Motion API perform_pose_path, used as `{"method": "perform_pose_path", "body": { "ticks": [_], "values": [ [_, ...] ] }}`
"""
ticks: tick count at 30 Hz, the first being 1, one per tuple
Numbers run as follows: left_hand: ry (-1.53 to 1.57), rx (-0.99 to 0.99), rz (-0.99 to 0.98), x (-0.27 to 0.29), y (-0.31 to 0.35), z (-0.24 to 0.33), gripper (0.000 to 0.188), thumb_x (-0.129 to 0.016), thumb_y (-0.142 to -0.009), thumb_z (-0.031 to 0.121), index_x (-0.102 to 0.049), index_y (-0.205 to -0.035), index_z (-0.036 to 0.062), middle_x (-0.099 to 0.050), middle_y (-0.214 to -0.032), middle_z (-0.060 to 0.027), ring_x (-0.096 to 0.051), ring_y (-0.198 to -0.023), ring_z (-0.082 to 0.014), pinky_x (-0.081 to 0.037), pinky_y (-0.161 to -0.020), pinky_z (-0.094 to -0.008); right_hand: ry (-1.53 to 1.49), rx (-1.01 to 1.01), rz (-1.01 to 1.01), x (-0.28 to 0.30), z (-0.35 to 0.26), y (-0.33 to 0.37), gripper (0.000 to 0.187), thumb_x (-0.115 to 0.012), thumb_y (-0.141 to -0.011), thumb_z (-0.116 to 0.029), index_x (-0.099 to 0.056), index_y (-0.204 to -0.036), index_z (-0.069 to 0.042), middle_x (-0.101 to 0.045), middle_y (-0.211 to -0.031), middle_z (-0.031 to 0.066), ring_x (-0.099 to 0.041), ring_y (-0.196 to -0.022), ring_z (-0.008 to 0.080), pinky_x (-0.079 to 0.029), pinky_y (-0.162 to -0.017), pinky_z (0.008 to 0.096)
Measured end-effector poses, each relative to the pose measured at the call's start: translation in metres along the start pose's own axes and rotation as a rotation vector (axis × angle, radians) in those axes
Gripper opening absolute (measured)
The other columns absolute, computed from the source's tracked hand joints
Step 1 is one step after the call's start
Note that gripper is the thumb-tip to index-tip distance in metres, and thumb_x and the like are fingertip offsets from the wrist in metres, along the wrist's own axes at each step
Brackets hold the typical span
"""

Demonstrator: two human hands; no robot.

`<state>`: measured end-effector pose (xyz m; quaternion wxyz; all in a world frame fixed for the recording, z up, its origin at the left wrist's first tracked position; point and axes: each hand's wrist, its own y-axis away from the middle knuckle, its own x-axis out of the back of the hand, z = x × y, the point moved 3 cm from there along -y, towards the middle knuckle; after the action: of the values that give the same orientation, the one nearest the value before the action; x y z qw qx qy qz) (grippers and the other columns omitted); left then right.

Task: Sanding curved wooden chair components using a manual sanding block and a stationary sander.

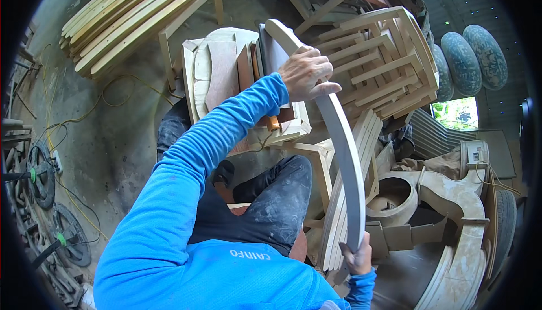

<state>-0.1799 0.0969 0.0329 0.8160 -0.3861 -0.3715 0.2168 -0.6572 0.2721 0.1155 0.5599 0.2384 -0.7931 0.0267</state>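
Observation:
A long curved wooden slat (343,143) slants from the far middle down toward my right side, with a pale edge and a greyish face. My left hand (307,73) is closed around it near its far end, thumb lying across the wood. At the near end, my right hand (358,253) grips the slat from the side. Beyond my left forearm stands a wooden work stand (191,78) carrying thin shaped boards (223,75) and an upright grey panel (272,50), close to the slat's far end. An orange handle (273,123) shows below my left wrist.
Several similar curved slats (333,219) are stacked just right of my knee. More long slats (135,13) lie on a frame at far left. Slatted wooden frames (384,61) stand far right, and a blower-like housing (395,197) at right. A yellow cable (84,121) crosses the floor.

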Motion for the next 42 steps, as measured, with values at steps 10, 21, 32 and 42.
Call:
{"method": "perform_pose_path", "body": {
  "ticks": [10, 21, 32, 42],
  "values": [
    [-0.169, 0.192, -0.193, 0.017, -0.009, -0.096, 0.047, -0.053, -0.100, 0.043, -0.075, -0.117, 0.0049, -0.073, -0.117, -0.0138, -0.060, -0.117, -0.0316, -0.041, -0.109, -0.0429, 0.035, 0.115, 0.051, -0.069, -0.020, -0.101, 0.057, -0.078, -0.090, -0.019, -0.046, -0.134, -0.006, -0.069, -0.098, 0.0300, -0.068, -0.090, 0.0531, -0.054, -0.070, 0.0538],
    [-0.619, -0.025, -0.586, 0.031, -0.047, -0.262, 0.028, -0.061, -0.094, 0.013, -0.072, -0.117, 0.0018, -0.070, -0.128, -0.0153, -0.063, -0.124, -0.0322, -0.049, -0.110, -0.0416, 0.040, 0.224, 0.040, -0.097, -0.119, -0.235, 0.055, -0.074, -0.092, -0.019, -0.041, -0.135, -0.007, -0.068, -0.097, 0.0318, -0.066, -0.087, 0.0549, -0.053, -0.069, 0.0572],
    [-0.715, 0.294, -0.703, 0.033, -0.043, -0.243, 0.040, -0.044, -0.103, 0.031, -0.065, -0.133, 0.0156, -0.052, -0.149, -0.0154, -0.039, -0.147, -0.0386, -0.035, -0.115, -0.0702, -0.148, 0.310, 0.037, -0.105, -0.111, -0.213, 0.055, -0.073, -0.093, -0.014, -0.042, -0.137, -0.005, -0.067, -0.100, 0.0343, -0.066, -0.092, 0.0562, -0.054, -0.073, 0.0552],
    [-0.296, 0.423, -0.240, 0.011, 0.014, -0.010, 0.050, -0.047, -0.097, 0.039, -0.070, -0.131, 0.0100, -0.047, -0.153, -0.0231, -0.032, -0.151, -0.0395, -0.016, -0.124, -0.0648, -0.090, 0.130, 0.018, -0.098, -0.013, -0.030, 0.058, -0.080, -0.091, -0.021, -0.046, -0.134, -0.002, -0.070, -0.099, 0.0276, -0.072, -0.088, 0.0493, -0.058, -0.070, 0.0503]
  ]
}}
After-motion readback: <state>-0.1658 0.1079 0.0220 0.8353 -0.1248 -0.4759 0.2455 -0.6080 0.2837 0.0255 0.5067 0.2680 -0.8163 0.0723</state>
